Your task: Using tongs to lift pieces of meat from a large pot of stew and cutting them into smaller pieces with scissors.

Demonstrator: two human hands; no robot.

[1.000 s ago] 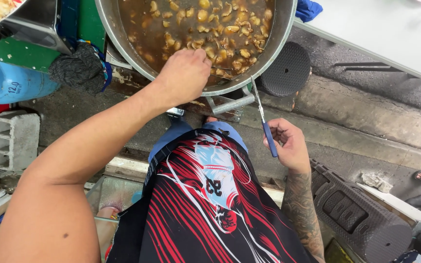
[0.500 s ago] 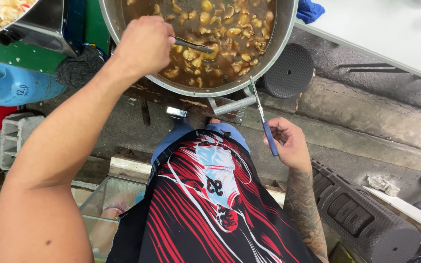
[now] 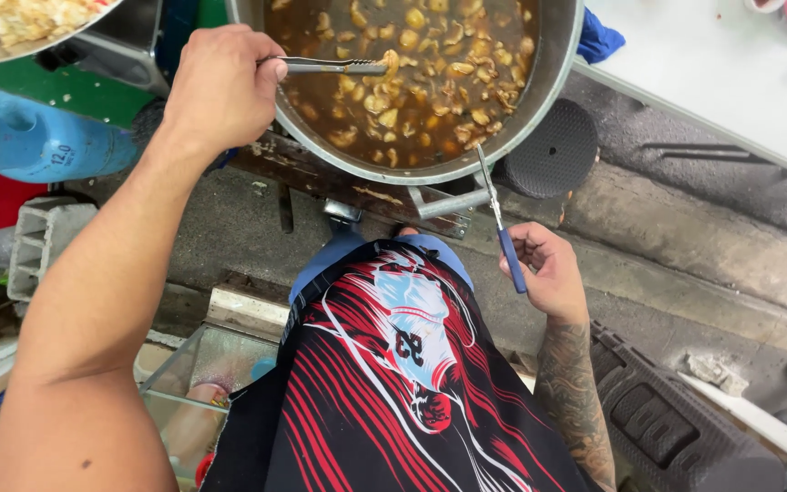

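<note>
My left hand (image 3: 220, 87) is up at the near rim of the big steel pot (image 3: 553, 73), fingers curled tight around the handle end of a pair of metal tongs (image 3: 334, 66). The tongs lie almost level and reach out over the brown broth (image 3: 430, 82); their tips are pinched on a pale piece of meat (image 3: 392, 62) right at the surface, among many other pale chunks floating in the liquid.

My right hand (image 3: 548, 269) hangs lower, in front of my waist and below the pot's rim. Its fingers are closed around the blue handle of a thin tool (image 3: 501, 228) whose metal shaft points up and away, its tip close to the outside of the pot wall; I cannot tell whether it touches. What kind of tool it is, I cannot tell from here.

The pot sits on a rusty metal stand (image 3: 348, 187) over rough concrete ground (image 3: 685, 246). Left of my forearm lies a blue gas cylinder (image 3: 43, 141), and beside that a grey concrete block (image 3: 43, 246). At the top left corner is the edge of a pan heaped with pale food (image 3: 20, 23). To the right of the pot stands a white tabletop (image 3: 730, 73), with a blue cloth (image 3: 598, 41) at its corner and a round black disc (image 3: 553, 150) just beneath. My black apron with a red and white print (image 3: 393, 383) fills the bottom of the view
</note>
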